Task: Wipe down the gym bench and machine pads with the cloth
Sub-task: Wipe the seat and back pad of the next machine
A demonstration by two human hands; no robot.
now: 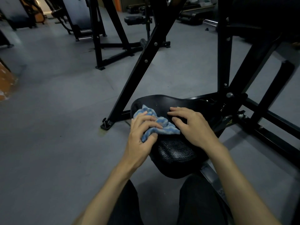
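Observation:
A black padded machine seat point(175, 153) lies low in front of me, its near part cracked and textured. A blue and white striped cloth point(164, 125) is bunched on the seat's left side. My left hand point(141, 135) grips the cloth, fingers curled over it and thumb beneath. My right hand point(191, 125) rests flat on the seat just right of the cloth, fingers spread, touching the cloth's right edge.
Black steel frame bars point(138, 75) of the machine rise behind and to the right of the seat. An adjustment post with numbers point(223, 108) sits at the seat's right. Other machines point(100, 30) stand across the grey floor point(56, 111). My dark-trousered knees point(199, 202) are below.

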